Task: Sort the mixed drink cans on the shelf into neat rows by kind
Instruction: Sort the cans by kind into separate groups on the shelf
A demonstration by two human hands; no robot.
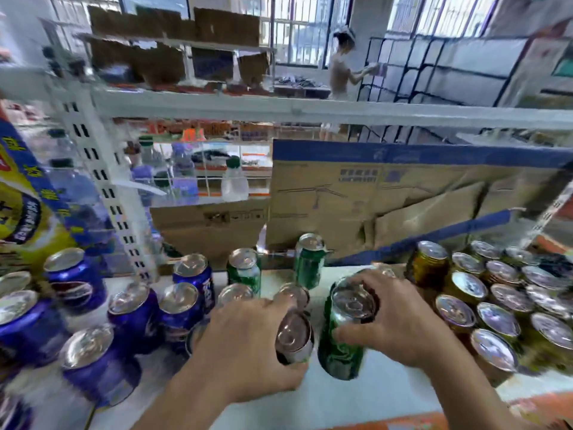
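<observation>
Upright drink cans stand on a white shelf [372, 398]. Blue cans [133, 318] cluster at the left. Two green cans [310, 262] stand at the back, near the middle. Gold cans [465, 287] sit in tight rows at the right. At the front, a left hand [248, 346] grips a silvery can [294, 339] and a right hand [393, 321] grips a tall green can [341, 346], just beside it.

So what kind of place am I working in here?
Most likely a small shop or its stockroom: white slotted metal shelving, drink cans massed by kind, with blue cans on the left and gold cans on the right, plus bottled water and flattened cardboard cartons behind.
</observation>
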